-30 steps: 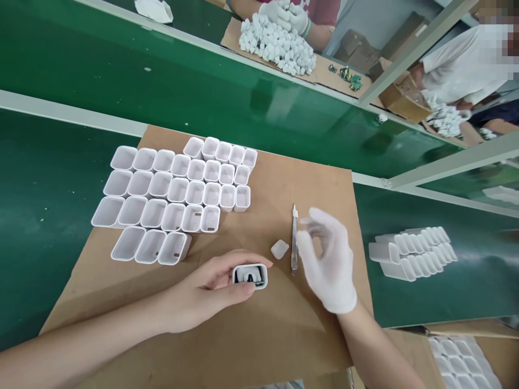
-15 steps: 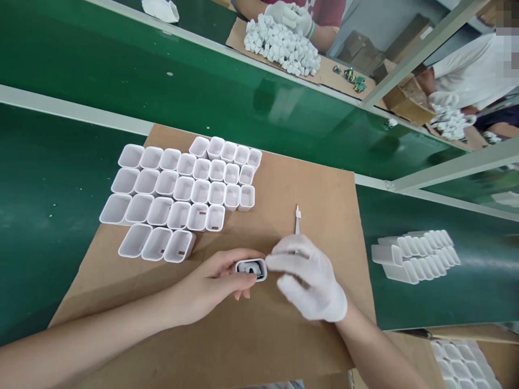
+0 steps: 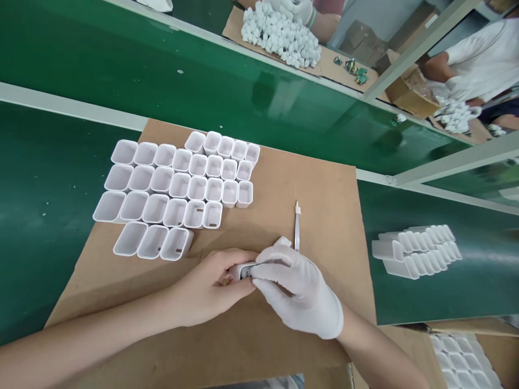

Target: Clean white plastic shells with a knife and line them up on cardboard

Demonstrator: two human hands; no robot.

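Bare left hand (image 3: 214, 283) curled around a small white charger shell (image 3: 242, 270), pinning it against the cardboard sheet (image 3: 316, 178); gloved right hand (image 3: 300, 292) closed over the same shell from the other side, fingertips pressing at its open mouth, contents mostly hidden. Just beyond the glove, a small white cap (image 3: 284, 241) half covered, and slim tweezers (image 3: 297, 229) lying untouched, pointing away. Further left, open empty shells (image 3: 178, 186) standing mouth-up in tight rows, apparently waiting; by that count, work judged early, one piece in hand and many left. Bare cardboard free to the right and toward the body; near edge close under the forearms; another stack of shells (image 3: 416, 249) well apart on the green belt (image 3: 48, 189).
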